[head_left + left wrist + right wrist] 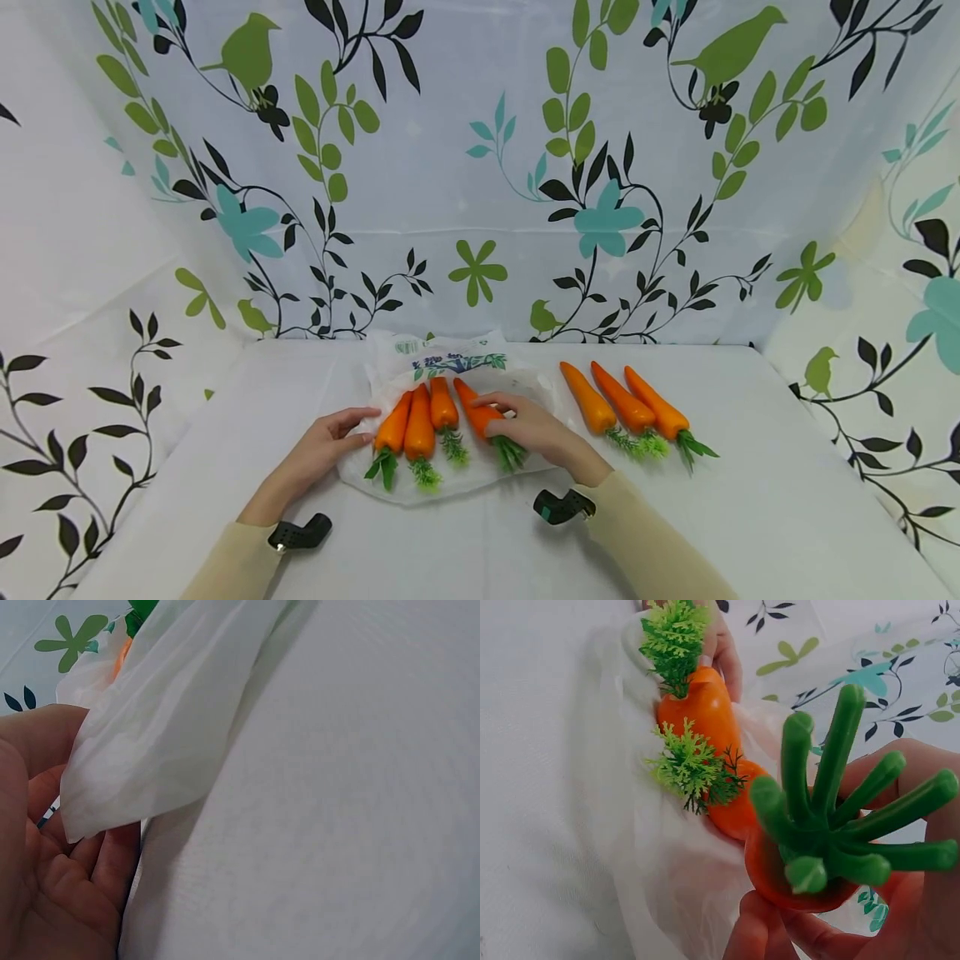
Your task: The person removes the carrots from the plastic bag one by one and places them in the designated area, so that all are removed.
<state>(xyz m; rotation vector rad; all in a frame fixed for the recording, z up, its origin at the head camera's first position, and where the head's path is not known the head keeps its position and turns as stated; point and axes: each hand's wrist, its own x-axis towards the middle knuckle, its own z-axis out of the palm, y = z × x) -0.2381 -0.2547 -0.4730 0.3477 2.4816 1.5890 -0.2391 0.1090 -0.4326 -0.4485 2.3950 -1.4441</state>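
A thin white plastic bag with printed lettering and a tree lies flat on the table. Three orange toy carrots, a left one, a middle one and a shorter one, lie side by side over it, leafy ends towards me. My left hand pinches the bag's left edge, whose white film passes between thumb and fingers in the left wrist view. Another carrot is gripped by my right hand over the bag's right part. Its thick green stems face the right wrist camera.
Three more carrots, a left one, a middle one and a right one, lie on the white table right of the bag. A patterned curtain hangs behind and along both sides.
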